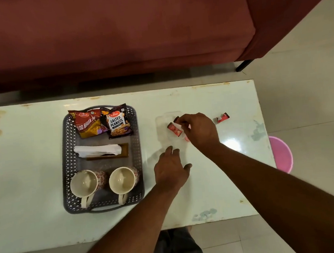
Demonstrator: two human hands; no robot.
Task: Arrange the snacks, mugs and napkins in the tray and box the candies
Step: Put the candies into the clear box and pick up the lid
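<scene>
Pinching with thumb and forefinger, the right hand (199, 131) grasps a small wrapped candy (176, 119) over the clear box (161, 118), just right of the frame's centre; only the sweet's dark end shows past the fingertips. The left hand (170, 168) is relaxed, with its fingers straight and spread on the table (216, 192) at the box's lower side. Whether it touches the box wall is hard to tell through the clear plastic.

One red candy (174, 130) already lies inside the box. A loose candy (223, 118) sits alone on the table to the right of the right hand, well apart from the box. It is the piece that the coming reach probably turns on. Its long axis runs roughly left to right across the frame, tilted slightly upward at its right end. The right hand is clearly the nearer one; the left would have to cross over the box.

That loose sweet looks red and crinkled, with a pale patch and a dark end. It is small and light, so a fingertip pinch should serve.

At the frame's left, the tray (68, 145) already holds the snack packets (100, 122), napkins (97, 150) and mugs (104, 183).
</scene>
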